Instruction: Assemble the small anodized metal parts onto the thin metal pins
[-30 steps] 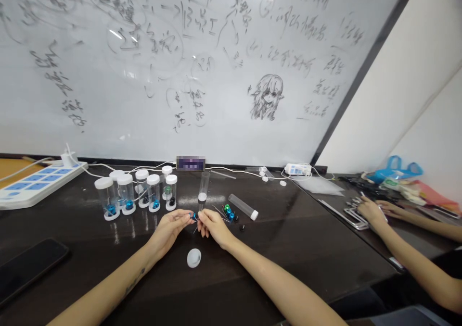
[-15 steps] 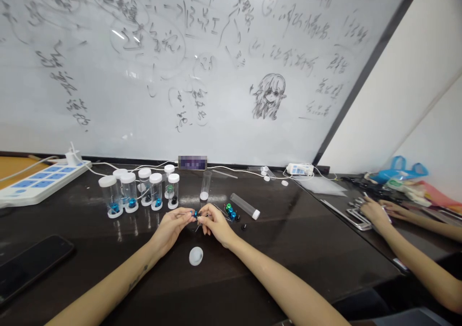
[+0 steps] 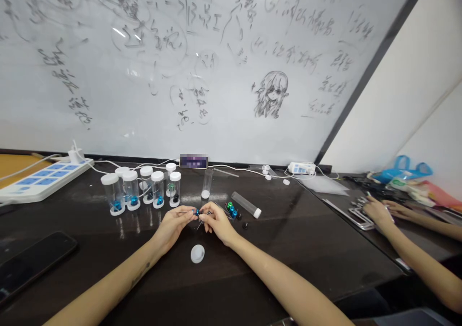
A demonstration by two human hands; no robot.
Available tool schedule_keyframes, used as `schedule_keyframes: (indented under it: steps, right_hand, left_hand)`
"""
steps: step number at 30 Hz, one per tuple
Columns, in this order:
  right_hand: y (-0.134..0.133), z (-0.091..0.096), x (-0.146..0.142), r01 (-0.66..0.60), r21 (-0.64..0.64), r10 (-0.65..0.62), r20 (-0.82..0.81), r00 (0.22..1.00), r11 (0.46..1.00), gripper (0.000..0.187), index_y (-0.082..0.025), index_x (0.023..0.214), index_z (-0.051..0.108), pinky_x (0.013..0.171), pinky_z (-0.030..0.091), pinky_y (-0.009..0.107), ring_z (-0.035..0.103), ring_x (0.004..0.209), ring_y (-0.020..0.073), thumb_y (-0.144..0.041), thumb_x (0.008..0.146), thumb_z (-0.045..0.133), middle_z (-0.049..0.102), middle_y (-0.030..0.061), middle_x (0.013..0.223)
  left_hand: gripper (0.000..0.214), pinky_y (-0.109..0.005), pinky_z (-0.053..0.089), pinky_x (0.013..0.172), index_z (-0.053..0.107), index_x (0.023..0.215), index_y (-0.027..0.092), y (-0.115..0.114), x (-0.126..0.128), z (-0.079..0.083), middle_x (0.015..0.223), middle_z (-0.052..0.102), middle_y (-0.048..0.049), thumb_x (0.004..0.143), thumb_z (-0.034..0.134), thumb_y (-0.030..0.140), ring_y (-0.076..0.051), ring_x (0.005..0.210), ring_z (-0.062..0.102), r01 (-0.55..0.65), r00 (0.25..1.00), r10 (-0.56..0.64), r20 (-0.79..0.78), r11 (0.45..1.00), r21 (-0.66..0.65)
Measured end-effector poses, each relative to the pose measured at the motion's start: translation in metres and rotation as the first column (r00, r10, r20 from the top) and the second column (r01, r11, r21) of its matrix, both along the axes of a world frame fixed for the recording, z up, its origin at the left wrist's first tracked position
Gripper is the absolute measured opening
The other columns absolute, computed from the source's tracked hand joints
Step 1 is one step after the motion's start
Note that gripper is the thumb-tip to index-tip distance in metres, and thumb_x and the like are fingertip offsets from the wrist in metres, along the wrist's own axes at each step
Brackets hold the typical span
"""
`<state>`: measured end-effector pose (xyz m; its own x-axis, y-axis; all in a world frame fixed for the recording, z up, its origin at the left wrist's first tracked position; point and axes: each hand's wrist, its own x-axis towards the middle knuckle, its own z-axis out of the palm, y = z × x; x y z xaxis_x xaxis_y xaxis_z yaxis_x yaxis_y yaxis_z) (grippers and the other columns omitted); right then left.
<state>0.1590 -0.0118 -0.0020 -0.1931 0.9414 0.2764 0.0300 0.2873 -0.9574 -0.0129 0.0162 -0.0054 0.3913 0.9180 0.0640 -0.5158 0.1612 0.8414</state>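
Fingertips of my left hand (image 3: 175,227) are pinched on a small blue metallic part (image 3: 197,212) with thin metal rods about it. From the other side, my right hand (image 3: 219,224) pinches the same part at its dark end; its exact shape is partly hidden by the fingers. Just below the hands lies a round white cap (image 3: 197,254). To the right of my right hand are small green and blue metallic pieces (image 3: 231,210) with thin rods, and a small black piece (image 3: 245,225). A clear tube with a white cap (image 3: 246,205) lies behind them.
Several clear capped tubes (image 3: 131,191) with coloured pieces inside stand at the left. Another clear tube (image 3: 207,184) is behind the hands. A power strip (image 3: 46,179) and a phone (image 3: 36,263) are at left. At right, another person's hands (image 3: 378,210) are near bent metal rods (image 3: 361,219).
The camera's view has shifted slightly. Both hands stay together on the blue part, with little visible change in their grip.
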Motion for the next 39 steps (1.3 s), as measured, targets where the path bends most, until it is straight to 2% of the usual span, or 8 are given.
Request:
schedule_keyframes:
  steps: [8,12,15,23,30,39]
  right_hand:
    - [0.0021,-0.002,0.0,-0.013,-0.024,0.014,0.018,1.0,1.0,0.021,-0.017,0.089,0.054,0.035,0.031,0.015,0.047,0.041,0.0049,-0.038,0.085,0.056,0.06,-0.0026,0.069]
    - [0.0011,0.0,-0.0006,-0.001,-0.033,0.001,0.005,1.0,0.999,0.024,-0.018,0.098,0.053,0.035,0.032,0.015,0.049,0.041,0.0052,-0.04,0.089,0.049,0.06,-0.0018,0.071]
    - [0.0001,0.0011,-0.0003,0.002,-0.018,-0.003,-0.017,1.0,1.0,0.023,-0.019,0.102,0.052,0.035,0.032,0.014,0.049,0.041,0.0047,-0.038,0.088,0.052,0.06,-0.0019,0.075]
    - [-0.0001,0.0001,-0.0001,0.0,-0.017,0.0,-0.012,1.0,1.0,0.019,-0.019,0.097,0.053,0.034,0.031,0.014,0.049,0.041,0.0043,-0.034,0.087,0.054,0.059,-0.0017,0.076]
    - [-0.0024,0.0031,-0.0003,-0.006,-0.008,0.005,-0.04,0.999,1.0,0.025,-0.022,0.102,0.052,0.032,0.029,0.013,0.047,0.041,0.0021,-0.03,0.08,0.062,0.053,-0.0037,0.083]
    - [-0.0019,0.0014,-0.0009,-0.004,0.0,0.004,-0.021,1.0,1.0,0.02,-0.02,0.097,0.053,0.032,0.029,0.013,0.047,0.041,0.0025,-0.03,0.081,0.061,0.052,-0.0037,0.079]
  left_hand:
    - [0.016,-0.021,0.05,0.073,0.073,0.08,0.012,-0.0021,-0.0005,0.0005,0.075,0.073,-0.0045,0.066,0.078,0.017,-0.013,0.071,0.067,-0.003,1.0,0.003,-0.004,1.0,-0.002]
    - [0.016,-0.02,0.05,0.072,0.073,0.079,0.012,-0.0007,0.0,-0.0006,0.074,0.073,-0.004,0.065,0.079,0.017,-0.012,0.069,0.066,-0.052,0.999,0.052,0.013,0.999,-0.002]
    - [0.017,-0.021,0.051,0.073,0.073,0.08,0.012,0.0006,0.0003,-0.0015,0.076,0.073,-0.0043,0.064,0.079,0.016,-0.012,0.07,0.066,-0.062,0.998,0.062,0.015,0.998,-0.009]
    - [0.017,-0.02,0.051,0.072,0.073,0.079,0.012,-0.0005,-0.0001,0.0001,0.075,0.072,-0.0038,0.064,0.08,0.017,-0.012,0.07,0.066,-0.051,0.999,0.051,0.009,0.998,-0.024]
    - [0.015,-0.021,0.05,0.075,0.073,0.08,0.012,0.0004,0.0002,-0.0015,0.077,0.072,-0.0034,0.066,0.078,0.016,-0.012,0.072,0.065,-0.064,0.998,0.064,0.017,0.998,-0.011]
    - [0.015,-0.021,0.05,0.075,0.074,0.08,0.013,0.0013,0.0002,-0.0018,0.078,0.072,-0.004,0.066,0.078,0.017,-0.012,0.072,0.065,-0.038,0.999,0.038,0.017,0.999,-0.003]
